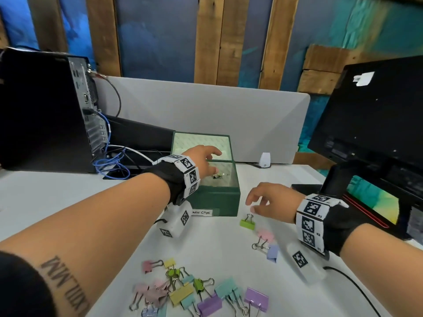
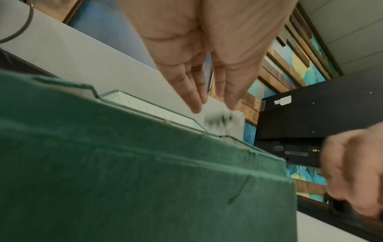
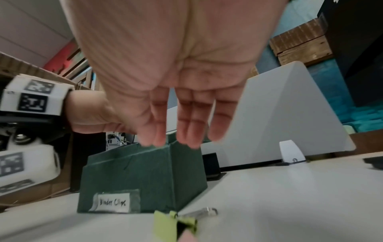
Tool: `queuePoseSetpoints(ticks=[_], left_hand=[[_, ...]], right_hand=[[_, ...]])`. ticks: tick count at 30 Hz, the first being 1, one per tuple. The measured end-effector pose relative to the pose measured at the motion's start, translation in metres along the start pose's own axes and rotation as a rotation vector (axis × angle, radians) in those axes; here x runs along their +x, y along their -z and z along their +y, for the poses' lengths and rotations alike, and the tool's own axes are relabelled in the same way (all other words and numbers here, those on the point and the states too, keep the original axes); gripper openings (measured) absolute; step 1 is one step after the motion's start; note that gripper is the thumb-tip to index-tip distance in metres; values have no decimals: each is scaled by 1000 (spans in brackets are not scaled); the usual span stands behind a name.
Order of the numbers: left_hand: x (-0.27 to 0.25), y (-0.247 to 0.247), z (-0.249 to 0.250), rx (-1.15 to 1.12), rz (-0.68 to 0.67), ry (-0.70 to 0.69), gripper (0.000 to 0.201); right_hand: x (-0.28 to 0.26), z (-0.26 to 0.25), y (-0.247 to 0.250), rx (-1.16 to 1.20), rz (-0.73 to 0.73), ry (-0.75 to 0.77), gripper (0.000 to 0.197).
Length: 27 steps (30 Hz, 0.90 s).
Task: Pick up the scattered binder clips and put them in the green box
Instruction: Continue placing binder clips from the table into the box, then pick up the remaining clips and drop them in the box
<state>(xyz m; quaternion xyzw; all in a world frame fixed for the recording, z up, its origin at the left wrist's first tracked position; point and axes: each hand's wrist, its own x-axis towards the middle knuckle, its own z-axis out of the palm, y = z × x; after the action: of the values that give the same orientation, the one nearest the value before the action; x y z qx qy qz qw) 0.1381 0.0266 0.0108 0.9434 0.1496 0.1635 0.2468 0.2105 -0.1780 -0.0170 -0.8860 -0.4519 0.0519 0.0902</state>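
The green box [image 1: 215, 199] stands open on the white table, its lid raised behind it. My left hand [image 1: 214, 163] hovers over the box with fingers straight and apart; a blurred dark binder clip [image 2: 223, 121] is in the air just below the fingertips, over the box [image 2: 145, 180]. My right hand [image 1: 251, 205] hangs open just right of the box, above a green clip [image 1: 247, 221] lying on the table. In the right wrist view the hand [image 3: 176, 142] holds nothing, with the green clip [image 3: 176, 224] below it. Several pastel clips [image 1: 194, 289] lie in a heap near me.
A pink clip [image 1: 265, 235] and a lilac clip [image 1: 272, 252] lie under my right wrist. A computer tower [image 1: 43, 110] with blue cables [image 1: 112, 165] stands at the left, a monitor [image 1: 370, 115] at the right, a grey divider [image 1: 206, 110] behind the box.
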Motion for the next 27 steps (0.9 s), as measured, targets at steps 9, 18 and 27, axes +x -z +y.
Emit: queuePoseSetpoints(ticks=[9, 18, 27], left_hand=[[-41, -8, 30, 191, -183, -258, 26], [-35, -70, 57, 468, -619, -282, 41], [-26, -85, 59, 591, -711, -242, 54]], right_hand=[[-22, 11, -11, -68, -362, -128, 60], [-28, 8, -20, -142, -383, -122, 64], [-29, 11, -27, -232, -352, -40, 57]])
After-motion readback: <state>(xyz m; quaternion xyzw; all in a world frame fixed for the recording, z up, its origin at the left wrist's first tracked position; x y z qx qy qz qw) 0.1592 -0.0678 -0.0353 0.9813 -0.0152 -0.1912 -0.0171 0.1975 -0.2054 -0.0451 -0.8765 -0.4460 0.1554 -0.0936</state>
